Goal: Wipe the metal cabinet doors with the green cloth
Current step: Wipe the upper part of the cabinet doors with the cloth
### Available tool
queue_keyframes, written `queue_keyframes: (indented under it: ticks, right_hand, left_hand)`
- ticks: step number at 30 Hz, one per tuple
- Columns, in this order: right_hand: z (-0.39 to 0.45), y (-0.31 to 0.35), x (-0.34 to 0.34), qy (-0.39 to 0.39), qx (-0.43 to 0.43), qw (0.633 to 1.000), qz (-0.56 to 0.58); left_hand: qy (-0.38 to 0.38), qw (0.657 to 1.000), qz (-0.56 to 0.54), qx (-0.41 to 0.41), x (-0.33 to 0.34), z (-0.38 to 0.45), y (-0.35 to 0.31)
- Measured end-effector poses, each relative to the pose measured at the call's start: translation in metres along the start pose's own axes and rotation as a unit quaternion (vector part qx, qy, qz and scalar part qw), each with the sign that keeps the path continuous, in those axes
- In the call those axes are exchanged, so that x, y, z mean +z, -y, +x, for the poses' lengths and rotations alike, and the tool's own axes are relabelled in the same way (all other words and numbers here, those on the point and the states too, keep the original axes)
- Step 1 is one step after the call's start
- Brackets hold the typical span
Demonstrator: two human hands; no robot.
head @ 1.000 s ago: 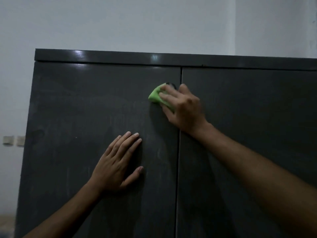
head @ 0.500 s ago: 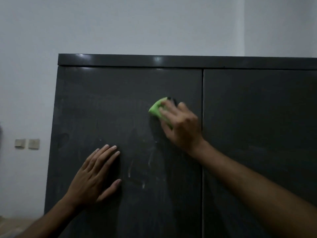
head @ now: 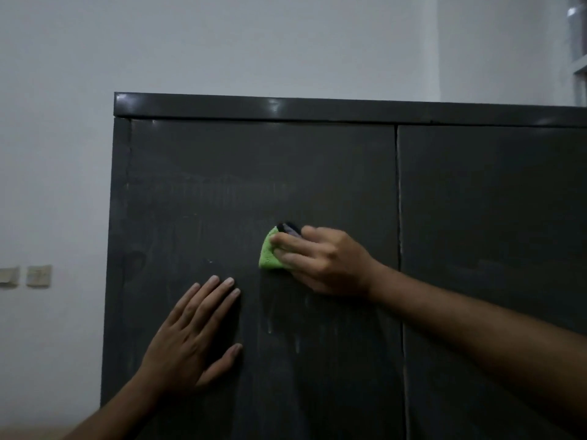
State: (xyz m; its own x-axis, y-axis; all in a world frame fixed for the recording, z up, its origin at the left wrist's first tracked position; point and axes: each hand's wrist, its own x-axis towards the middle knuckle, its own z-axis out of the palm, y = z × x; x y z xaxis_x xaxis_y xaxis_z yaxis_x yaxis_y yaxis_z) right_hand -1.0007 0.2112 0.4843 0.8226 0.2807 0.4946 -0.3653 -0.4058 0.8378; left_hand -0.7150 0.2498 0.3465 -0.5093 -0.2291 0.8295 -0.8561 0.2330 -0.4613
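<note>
**Wiping the left door, with the right door untouched beside it**

Looking through the head view, we see our right hand (head: 320,258) pressing the cloth (head: 269,256) against the left door (head: 254,173), fingers curled over it so that only a green wedge shows past the fingertips, on the side away from the seam. Something small and dark sits at the top of the cloth; we cannot tell what it is. Our left hand (head: 193,338) lies flat on the same door, fingers straight and thumb spread, lower and to the left of the cloth and apart from it.

What matters for the next stroke is where the cloth lies: mid-height on the left door, near the seam (head: 398,233), with the right door (head: 492,217) just beyond the wrist. Pale streaks show below the cloth and a hazy band above it, so we judge this door is not yet finished. Our right hand is the nearer one to both patches, and a stroke up or down would reach them.
</note>
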Motion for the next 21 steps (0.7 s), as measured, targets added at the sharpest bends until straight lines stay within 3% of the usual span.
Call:
queue_keyframes:
  ticks: [2,5,7,8,10,12,14,17,18,19,21]
  right_hand:
    - [0.012,-0.025,-0.011,-0.018,0.027,0.999,-0.021]
    - [0.035,-0.047,-0.017,-0.146,0.26,0.952,-0.064]
    - [0.041,-0.024,0.001,-0.17,0.323,0.93,-0.049]
    - [0.042,-0.006,0.011,-0.151,0.282,0.947,-0.035]
    - [0.037,0.023,0.02,-0.065,0.111,0.992,-0.01]
    - [0.038,0.016,0.01,-0.004,0.011,1.0,-0.005]
    - [0.049,-0.009,0.001,-0.037,0.064,0.997,-0.031]
    - [0.067,-0.018,0.003,-0.145,0.296,0.943,-0.052]
    - [0.069,-0.006,0.012,-0.161,0.326,0.931,-0.043]
    - [0.07,0.01,0.021,-0.157,0.31,0.937,-0.031]
    - [0.065,0.04,0.031,-0.085,0.162,0.983,-0.005]
  left_hand:
    - [-0.003,1.0,0.0,0.0,0.001,-0.001,0.0]
    - [0.0,1.0,0.006,0.0,0.003,-0.001,0.002]
    - [0.003,1.0,0.007,0.002,0.003,-0.002,0.003]
    - [0.005,1.0,0.005,0.002,0.002,-0.002,0.003]
    - [0.01,1.0,0.005,0.005,0.001,-0.002,0.004]
    - [0.018,1.0,0.002,0.005,0.001,-0.003,0.005]
    - [0.018,1.0,-0.005,0.002,0.0,-0.003,0.005]
    - [0.018,1.0,-0.012,-0.001,-0.002,-0.003,0.004]
    - [0.019,1.0,-0.02,-0.001,-0.003,-0.003,0.004]
    - [0.02,0.999,-0.03,0.0,-0.004,-0.004,0.005]
    - [0.015,0.999,-0.047,0.006,-0.007,-0.007,0.009]
